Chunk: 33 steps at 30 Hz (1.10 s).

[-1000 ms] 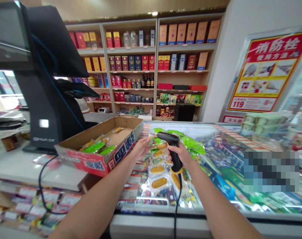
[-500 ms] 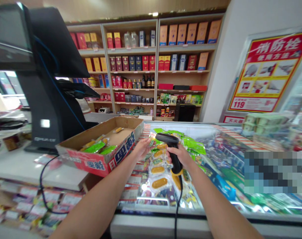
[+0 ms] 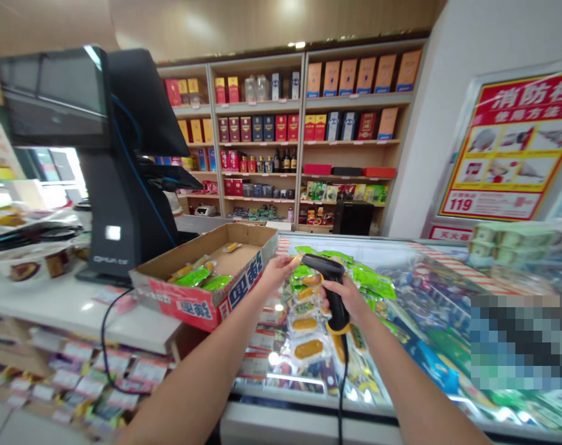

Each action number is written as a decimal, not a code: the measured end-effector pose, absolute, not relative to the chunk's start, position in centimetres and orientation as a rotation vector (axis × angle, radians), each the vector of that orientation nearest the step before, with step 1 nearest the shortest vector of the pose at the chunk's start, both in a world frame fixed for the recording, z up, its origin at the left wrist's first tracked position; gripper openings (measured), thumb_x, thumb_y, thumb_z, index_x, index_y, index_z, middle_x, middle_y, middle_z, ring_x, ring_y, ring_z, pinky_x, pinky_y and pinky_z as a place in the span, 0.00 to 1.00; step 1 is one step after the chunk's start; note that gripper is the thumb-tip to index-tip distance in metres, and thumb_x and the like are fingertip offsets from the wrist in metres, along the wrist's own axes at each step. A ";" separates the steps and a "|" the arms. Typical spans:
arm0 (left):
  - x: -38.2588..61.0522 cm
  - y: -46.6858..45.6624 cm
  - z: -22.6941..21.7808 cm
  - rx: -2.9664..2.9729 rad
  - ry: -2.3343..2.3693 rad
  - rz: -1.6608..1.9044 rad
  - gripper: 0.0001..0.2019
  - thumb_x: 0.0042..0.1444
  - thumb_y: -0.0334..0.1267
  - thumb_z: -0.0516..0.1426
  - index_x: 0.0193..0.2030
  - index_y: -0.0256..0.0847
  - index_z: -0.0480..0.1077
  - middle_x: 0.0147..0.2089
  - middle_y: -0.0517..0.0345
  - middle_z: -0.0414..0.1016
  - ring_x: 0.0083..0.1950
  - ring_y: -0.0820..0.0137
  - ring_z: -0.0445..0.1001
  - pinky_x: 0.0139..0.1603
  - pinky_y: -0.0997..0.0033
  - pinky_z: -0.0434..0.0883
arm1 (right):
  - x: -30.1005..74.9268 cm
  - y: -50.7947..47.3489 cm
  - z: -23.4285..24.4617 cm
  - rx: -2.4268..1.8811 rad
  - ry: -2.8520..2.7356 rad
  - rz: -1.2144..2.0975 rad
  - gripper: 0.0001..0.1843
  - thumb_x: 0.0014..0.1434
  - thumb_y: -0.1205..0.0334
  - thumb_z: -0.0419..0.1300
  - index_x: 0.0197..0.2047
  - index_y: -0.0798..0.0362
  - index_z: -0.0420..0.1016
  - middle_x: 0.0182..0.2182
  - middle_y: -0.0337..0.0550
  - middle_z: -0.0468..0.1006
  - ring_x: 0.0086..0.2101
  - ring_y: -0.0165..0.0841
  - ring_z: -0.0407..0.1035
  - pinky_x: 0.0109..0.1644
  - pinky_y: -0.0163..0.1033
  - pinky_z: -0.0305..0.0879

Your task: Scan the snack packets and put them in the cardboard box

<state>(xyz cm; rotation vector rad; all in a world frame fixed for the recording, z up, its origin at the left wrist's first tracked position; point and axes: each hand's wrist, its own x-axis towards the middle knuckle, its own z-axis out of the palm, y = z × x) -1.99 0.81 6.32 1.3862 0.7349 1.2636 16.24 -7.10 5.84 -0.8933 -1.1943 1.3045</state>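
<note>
My right hand (image 3: pixel 350 296) is closed round the grip of a black barcode scanner (image 3: pixel 330 284) with a yellow base, its head pointing left. My left hand (image 3: pixel 277 272) pinches a small clear snack packet (image 3: pixel 294 262) right in front of the scanner head. Both hands hover over a row of clear packets with orange-yellow contents (image 3: pixel 307 321) lying on the glass lid of a chest freezer (image 3: pixel 401 290). Green packets (image 3: pixel 369 278) lie just beyond the scanner. The scanner's black cable (image 3: pixel 341 395) hangs down toward me.
An open cardboard box (image 3: pixel 207 278) with a few green and yellow packets sits on the white counter (image 3: pixel 63 303) to the left. A black checkout terminal (image 3: pixel 118 161) stands behind it. Shelves of boxed goods (image 3: pixel 304 123) fill the back wall. A red sign (image 3: pixel 507 148) hangs at right.
My head has turned left and slightly up, so everything has shifted right and down in view. Both hands keep the same hold, packet in front of the scanner.
</note>
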 end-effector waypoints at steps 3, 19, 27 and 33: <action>-4.0 0.0 9.9 1.621 0.862 1.398 0.15 0.45 0.46 0.66 0.34 0.35 0.77 0.33 0.54 0.79 0.36 0.67 0.73 0.41 0.70 0.68 | 14.9 -7.4 7.4 -0.859 -1.212 1.297 0.16 0.43 0.55 0.67 0.34 0.54 0.71 0.18 0.35 0.71 0.16 0.27 0.64 0.18 0.33 0.64; -15.3 -3.5 15.1 1.991 2.019 1.853 0.18 0.57 0.31 0.51 0.54 0.35 0.68 0.66 0.37 0.60 0.70 0.50 0.54 0.67 0.39 0.52 | 6.1 -7.4 11.3 -0.773 -1.408 1.295 0.13 0.43 0.57 0.64 0.30 0.55 0.71 0.16 0.35 0.71 0.15 0.29 0.64 0.18 0.35 0.65; -4.5 -2.4 10.0 2.001 1.058 1.781 0.16 0.48 0.29 0.59 0.46 0.40 0.70 0.57 0.43 0.68 0.70 0.52 0.53 0.72 0.53 0.45 | 13.1 -6.2 8.9 -0.877 -1.219 1.138 0.14 0.42 0.56 0.66 0.29 0.55 0.71 0.17 0.36 0.71 0.16 0.28 0.64 0.18 0.34 0.65; 0.1 1.6 5.7 1.736 1.324 1.275 0.10 0.48 0.36 0.63 0.36 0.42 0.67 0.46 0.40 0.75 0.63 0.49 0.64 0.64 0.56 0.56 | 16.8 -5.4 6.0 -0.942 -1.084 1.100 0.14 0.42 0.55 0.66 0.29 0.54 0.70 0.16 0.34 0.70 0.15 0.28 0.63 0.17 0.34 0.64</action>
